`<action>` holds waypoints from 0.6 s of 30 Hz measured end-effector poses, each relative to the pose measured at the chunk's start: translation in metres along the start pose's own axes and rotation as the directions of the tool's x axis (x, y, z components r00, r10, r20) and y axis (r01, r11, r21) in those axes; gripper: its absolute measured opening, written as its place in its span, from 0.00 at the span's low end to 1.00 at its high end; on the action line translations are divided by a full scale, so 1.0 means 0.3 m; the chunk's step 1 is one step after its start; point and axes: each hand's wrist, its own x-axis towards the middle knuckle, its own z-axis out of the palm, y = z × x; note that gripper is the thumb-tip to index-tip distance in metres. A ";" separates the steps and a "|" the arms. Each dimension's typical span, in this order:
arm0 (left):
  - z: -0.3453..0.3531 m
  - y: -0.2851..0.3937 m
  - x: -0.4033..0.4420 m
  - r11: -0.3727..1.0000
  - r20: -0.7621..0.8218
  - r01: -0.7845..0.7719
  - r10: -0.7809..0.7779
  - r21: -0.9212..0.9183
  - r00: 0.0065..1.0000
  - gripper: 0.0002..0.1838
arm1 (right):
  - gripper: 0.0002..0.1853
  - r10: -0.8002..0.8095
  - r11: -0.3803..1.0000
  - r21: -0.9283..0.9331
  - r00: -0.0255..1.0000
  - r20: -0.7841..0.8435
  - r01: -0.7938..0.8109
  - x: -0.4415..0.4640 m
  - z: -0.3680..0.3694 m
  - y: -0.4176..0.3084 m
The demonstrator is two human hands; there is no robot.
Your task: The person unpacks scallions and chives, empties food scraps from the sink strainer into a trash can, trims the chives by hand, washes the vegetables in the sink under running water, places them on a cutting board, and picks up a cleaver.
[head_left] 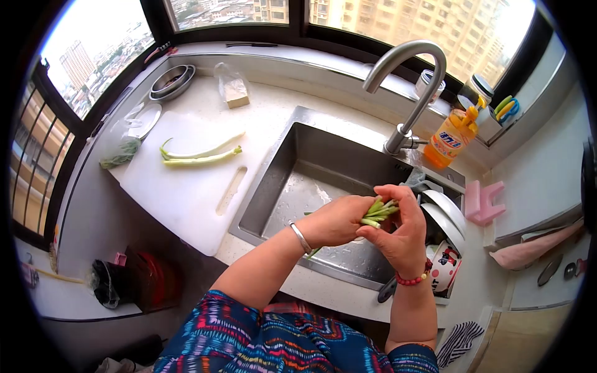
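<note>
Over the sink [311, 151], my left hand [339, 219] is closed around a bunch of green stalks [380, 212] with pale ends. A little green from the bunch shows below my left wrist. My right hand [401, 233] curls round the pale ends, its thumb and fingers against them. Its palm side and the middle of the bunch are partly hidden. Two long pale-green scallion stalks [202, 160] lie on the white cutting board [180, 199], left of the sink.
A curved faucet [407, 118] rises behind the sink. To the right stand an orange soap bottle [451, 138], stacked white bowls [444, 217] and a pink stand [484, 202]. Metal bowls [171, 82], a bagged block [235, 93] and bagged greens [121, 152] sit at the back left.
</note>
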 end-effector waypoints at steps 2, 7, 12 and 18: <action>-0.011 0.062 -0.013 0.978 -0.075 0.020 -0.004 0.208 0.997 0.15 | 0.16 -0.101 0.993 -0.056 0.995 -0.028 0.099 -0.001 -0.002 -0.003; -0.078 0.139 -0.084 0.967 -0.133 -0.031 0.067 0.254 0.989 0.15 | 0.09 -0.083 0.969 0.214 0.980 -0.182 0.122 0.005 0.042 -0.038; -0.173 0.130 -0.172 0.993 -0.074 -0.115 0.114 -0.001 0.991 0.15 | 0.08 -0.110 0.943 0.286 0.971 -0.212 0.169 0.021 0.141 -0.074; -0.387 0.129 -0.379 0.880 -0.096 0.053 -0.008 0.472 0.995 0.11 | 0.11 -0.118 0.873 0.465 0.990 -0.083 0.143 0.095 0.407 -0.124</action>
